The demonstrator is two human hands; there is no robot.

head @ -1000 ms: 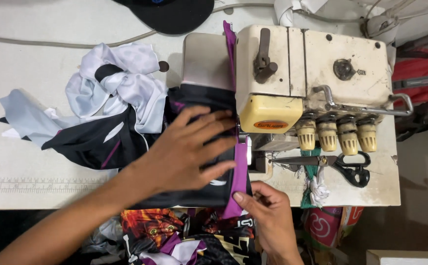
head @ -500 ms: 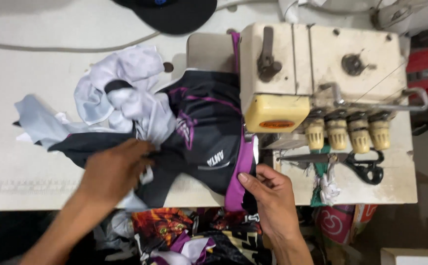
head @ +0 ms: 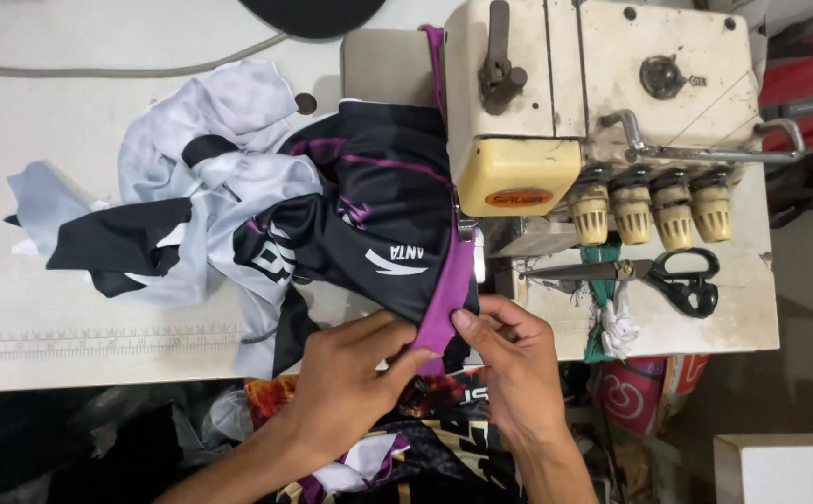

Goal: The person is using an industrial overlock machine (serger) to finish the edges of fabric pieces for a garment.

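A black garment (head: 378,215) with purple lines lies on the table under the cream sewing machine (head: 602,103). A purple strip (head: 451,289) runs along its right edge, from behind the machine down to the table's front. My left hand (head: 355,378) pinches the strip's lower end and the black cloth at the front edge. My right hand (head: 509,359) grips the same strip from the right, fingertips touching it. Both hands sit just below the machine's needle area.
A heap of white, grey and black cloth (head: 182,205) lies to the left. Black-handled scissors (head: 658,273) rest on the machine's right side beside green and white scraps (head: 607,313). More printed fabric (head: 425,439) hangs below the table edge (head: 98,364).
My left hand has come from the cloth heap on the left over to the purple strip at the front edge, meeting my right hand. The black garment now lies spread flatter.
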